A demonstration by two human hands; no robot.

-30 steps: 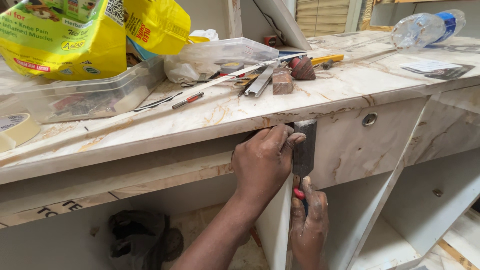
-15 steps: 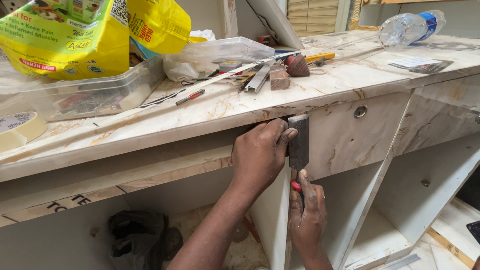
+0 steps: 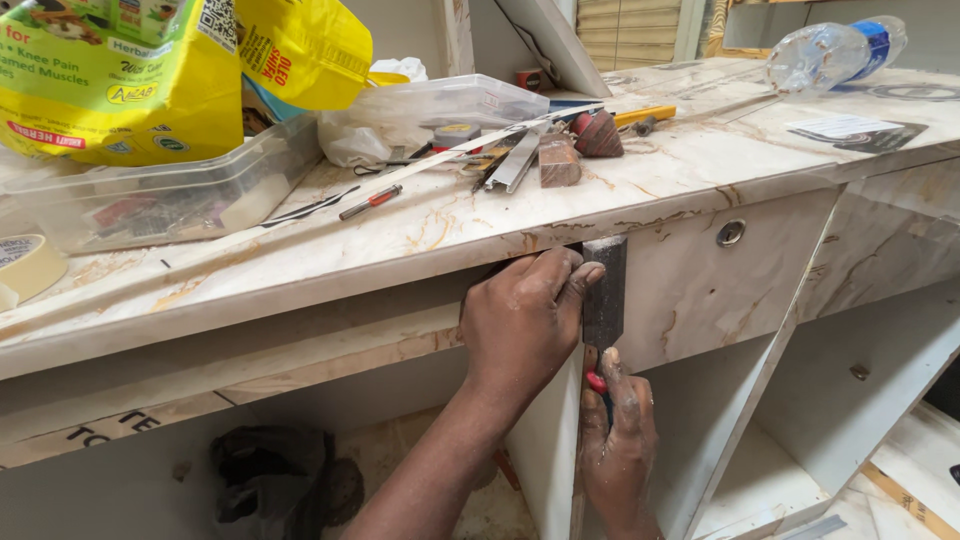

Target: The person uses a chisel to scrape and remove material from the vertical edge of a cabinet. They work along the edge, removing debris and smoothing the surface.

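Observation:
My left hand grips the upper part of a dark flat metal file, pressing it against the front edge of a marble-patterned drawer panel just under the countertop. My right hand comes up from below and holds the file's red handle, fingers pointing upward. The file stands upright along the panel's left edge. A round lock hole sits in the panel to the right.
On the countertop lie a screwdriver, metal strips, a wooden block, a clear plastic tub, yellow bags, a tape roll and a plastic bottle. An open cabinet bay is at lower right.
The file and both hands shifted slightly along the panel edge; the left fingers curled more over the file's top. The view moved a little to the right.

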